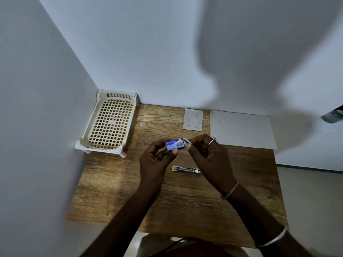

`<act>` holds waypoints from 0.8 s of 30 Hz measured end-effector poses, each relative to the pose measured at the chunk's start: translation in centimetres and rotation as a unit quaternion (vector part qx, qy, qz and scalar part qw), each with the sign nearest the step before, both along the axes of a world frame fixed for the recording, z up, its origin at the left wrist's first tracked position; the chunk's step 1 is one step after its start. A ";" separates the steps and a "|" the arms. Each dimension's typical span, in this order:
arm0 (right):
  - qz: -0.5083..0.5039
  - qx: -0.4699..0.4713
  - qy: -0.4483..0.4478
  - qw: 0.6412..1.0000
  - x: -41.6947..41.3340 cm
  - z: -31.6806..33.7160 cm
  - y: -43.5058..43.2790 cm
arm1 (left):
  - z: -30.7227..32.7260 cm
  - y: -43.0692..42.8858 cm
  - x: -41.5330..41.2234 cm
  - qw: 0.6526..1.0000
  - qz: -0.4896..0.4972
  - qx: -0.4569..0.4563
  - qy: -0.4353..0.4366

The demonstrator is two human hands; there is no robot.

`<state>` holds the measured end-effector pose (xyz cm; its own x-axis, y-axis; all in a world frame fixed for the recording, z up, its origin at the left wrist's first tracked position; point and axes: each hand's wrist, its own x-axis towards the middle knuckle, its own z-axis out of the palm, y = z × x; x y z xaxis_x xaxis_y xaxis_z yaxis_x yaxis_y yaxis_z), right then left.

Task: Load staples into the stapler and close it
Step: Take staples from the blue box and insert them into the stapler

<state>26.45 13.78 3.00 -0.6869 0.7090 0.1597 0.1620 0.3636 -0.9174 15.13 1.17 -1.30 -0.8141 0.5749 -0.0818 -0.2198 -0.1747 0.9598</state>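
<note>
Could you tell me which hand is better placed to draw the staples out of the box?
The right hand, probably: its fingertips already pinch the opened end of the staple box, while the left hand grips the box body, steadying it above the stapler.

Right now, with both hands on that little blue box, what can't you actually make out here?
Head view only:
- Contents of the staple box: hidden by the left hand and right hand.
- Whether the stapler holds staples: too small.
- Markings on the small card: too faint.
- Dark object: cut by the right edge.
</note>
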 end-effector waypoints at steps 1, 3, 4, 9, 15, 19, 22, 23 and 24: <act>-0.002 -0.006 -0.003 1.000 -0.3 -0.4 0.0 | -0.2 -0.2 -0.2 1.000 -0.001 -0.009 -0.001; -0.005 -0.019 -0.014 1.000 -0.8 -1.4 -0.1 | -0.8 -0.7 -0.4 0.999 -0.006 -0.039 0.012; -0.002 -0.027 -0.021 0.999 -1.1 -2.0 -0.1 | -1.2 -1.0 -0.5 0.998 -0.008 -0.061 0.027; 0.030 -0.035 -0.072 0.996 -2.5 -5.4 -1.6 | -4.2 -4.1 -0.2 0.970 0.033 -0.213 0.113; 0.117 -0.033 -0.162 0.979 -3.7 -9.4 -4.5 | -7.0 -7.8 1.1 0.905 0.056 -0.388 0.166; 0.168 0.008 -0.204 0.964 -4.3 -10.6 -5.9 | -8.0 -9.3 1.9 0.865 0.048 -0.467 0.176; 0.210 0.046 -0.231 0.949 -4.6 -11.1 -6.7 | -8.3 -9.8 2.7 0.838 0.058 -0.514 0.173; 0.226 0.065 -0.244 0.941 -4.7 -11.2 -6.9 | -8.5 -9.9 3.0 0.830 0.060 -0.526 0.173; 0.238 0.087 -0.253 0.934 -4.7 -11.4 -7.1 | -8.6 -9.9 3.2 0.827 0.059 -0.532 0.173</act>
